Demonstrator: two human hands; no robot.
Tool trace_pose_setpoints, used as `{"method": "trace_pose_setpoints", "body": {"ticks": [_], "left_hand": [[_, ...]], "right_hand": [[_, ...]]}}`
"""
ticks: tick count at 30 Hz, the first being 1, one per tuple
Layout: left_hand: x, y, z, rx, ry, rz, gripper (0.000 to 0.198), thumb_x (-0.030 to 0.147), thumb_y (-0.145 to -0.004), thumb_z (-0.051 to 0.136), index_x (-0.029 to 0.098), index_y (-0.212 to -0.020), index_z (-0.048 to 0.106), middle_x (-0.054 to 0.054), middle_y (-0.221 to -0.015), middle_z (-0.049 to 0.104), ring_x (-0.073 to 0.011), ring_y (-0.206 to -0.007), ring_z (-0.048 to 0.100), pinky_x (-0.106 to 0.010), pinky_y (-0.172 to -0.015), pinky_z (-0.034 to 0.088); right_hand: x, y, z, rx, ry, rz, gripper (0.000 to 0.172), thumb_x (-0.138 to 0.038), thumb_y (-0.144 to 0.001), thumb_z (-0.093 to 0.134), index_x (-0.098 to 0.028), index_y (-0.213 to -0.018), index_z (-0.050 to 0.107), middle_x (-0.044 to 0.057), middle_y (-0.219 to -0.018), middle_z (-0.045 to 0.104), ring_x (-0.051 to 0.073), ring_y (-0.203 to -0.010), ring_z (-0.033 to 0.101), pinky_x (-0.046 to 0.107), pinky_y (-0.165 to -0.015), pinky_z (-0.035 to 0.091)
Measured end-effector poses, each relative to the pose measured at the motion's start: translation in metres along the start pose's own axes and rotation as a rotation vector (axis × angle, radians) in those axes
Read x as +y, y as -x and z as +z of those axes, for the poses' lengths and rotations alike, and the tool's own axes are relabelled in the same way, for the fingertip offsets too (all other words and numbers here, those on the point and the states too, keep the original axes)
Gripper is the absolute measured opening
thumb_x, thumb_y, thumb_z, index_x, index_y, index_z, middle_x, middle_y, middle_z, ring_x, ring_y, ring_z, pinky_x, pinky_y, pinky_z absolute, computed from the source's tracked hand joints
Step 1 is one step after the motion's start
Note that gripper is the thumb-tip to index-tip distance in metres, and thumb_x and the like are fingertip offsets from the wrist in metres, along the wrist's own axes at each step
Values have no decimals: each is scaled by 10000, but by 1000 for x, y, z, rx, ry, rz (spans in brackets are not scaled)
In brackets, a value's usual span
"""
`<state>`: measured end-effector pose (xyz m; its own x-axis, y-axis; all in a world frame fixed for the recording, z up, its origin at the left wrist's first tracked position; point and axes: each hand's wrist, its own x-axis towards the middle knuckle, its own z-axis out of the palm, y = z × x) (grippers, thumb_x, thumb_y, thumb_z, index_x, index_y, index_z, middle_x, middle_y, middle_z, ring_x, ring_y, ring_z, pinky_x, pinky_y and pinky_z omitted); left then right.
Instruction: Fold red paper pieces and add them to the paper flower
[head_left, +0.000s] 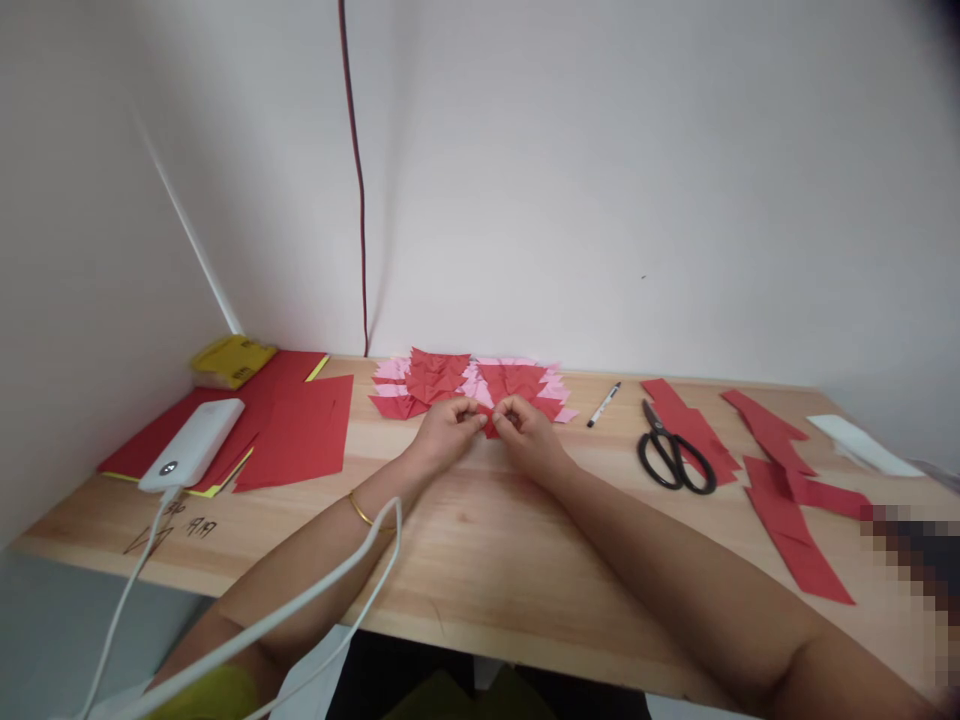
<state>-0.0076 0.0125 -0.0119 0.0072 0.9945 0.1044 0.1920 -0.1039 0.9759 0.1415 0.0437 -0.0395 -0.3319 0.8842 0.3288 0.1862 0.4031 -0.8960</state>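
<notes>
Between my two hands, at the middle of the table, is a small piece of red paper [490,428]. My left hand [451,432] pinches it from the left, with the wrist wearing a gold bangle. From the right, my right hand [526,430] pinches the same piece, thumb and fingertips close to the left ones. Just behind the hands lie pleated paper pieces with pointed edges, some red [437,375] and some pink [559,385]. The fingers hide part of the held paper, so its full shape cannot be seen.
Black-handled scissors [675,462] rest on red paper scraps [697,435] at the right, near a marker pen [604,405]. More red offcuts [799,540] lie farther right. Red sheets [300,440], a white power bank [193,445] with a cable, and a yellow packet [232,360] sit left.
</notes>
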Motion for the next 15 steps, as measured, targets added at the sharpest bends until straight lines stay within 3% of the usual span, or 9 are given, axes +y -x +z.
{"method": "trace_pose_setpoints", "body": {"ticks": [4,10,15], "left_hand": [[-4,0,2,8,100,-67,182,294,-665,651,146,-608,563,25,-583,509,-81,-540,410,-210,-531,306],[-6,-1,1,20,22,-35,158,272,-674,632,143,-600,576,26,-577,502,-83,-551,410,-211,-539,298],[-9,-1,0,1,35,-68,139,275,-675,626,142,-652,594,26,-591,521,-78,-532,410,-210,-530,306]], "right_hand": [[0,-1,-1,8,14,4,113,-280,-792,470,-204,-709,469,-24,-629,507,126,-586,474,257,-567,380],[4,-1,3,-68,-262,20,144,-308,-764,559,-212,-807,461,-25,-699,518,122,-640,525,262,-606,437],[2,-1,3,-53,-300,21,157,-307,-749,589,-209,-824,493,-18,-726,526,121,-660,526,266,-622,442]]}}
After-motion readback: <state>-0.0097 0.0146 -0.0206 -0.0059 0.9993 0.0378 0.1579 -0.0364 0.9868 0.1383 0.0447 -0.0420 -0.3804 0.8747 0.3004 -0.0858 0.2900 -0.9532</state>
